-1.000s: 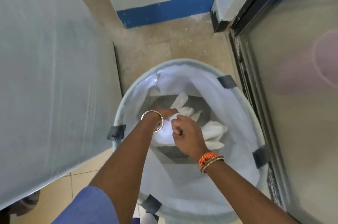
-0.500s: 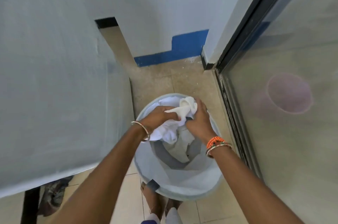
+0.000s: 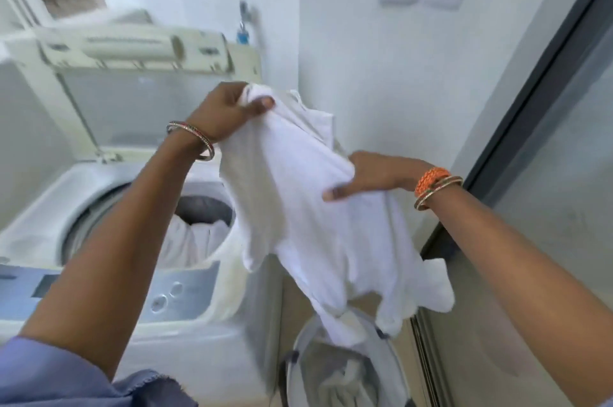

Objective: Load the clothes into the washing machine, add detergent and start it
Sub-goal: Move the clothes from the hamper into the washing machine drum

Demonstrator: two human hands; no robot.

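A white garment (image 3: 298,207) hangs in the air between my hands, to the right of the washing machine's opening. My left hand (image 3: 229,114) grips its top corner at chest height. My right hand (image 3: 374,176) clutches its right side, lower down. The top-loading washing machine (image 3: 49,207) stands at the left with its lid (image 3: 126,81) raised. White and grey clothes (image 3: 195,230) lie inside the drum. The laundry basket (image 3: 300,357) stands on the floor below the garment, with some white cloth in it.
A glass sliding door with a dark frame (image 3: 530,101) runs along the right. A white wall (image 3: 365,58) stands behind the machine, with a tap (image 3: 245,18) above the machine's back. The machine's control panel (image 3: 166,297) faces me at the front.
Both hands have lifted the white garment out of the basket and up to chest height. My view has swung up from the basket to the washing machine.
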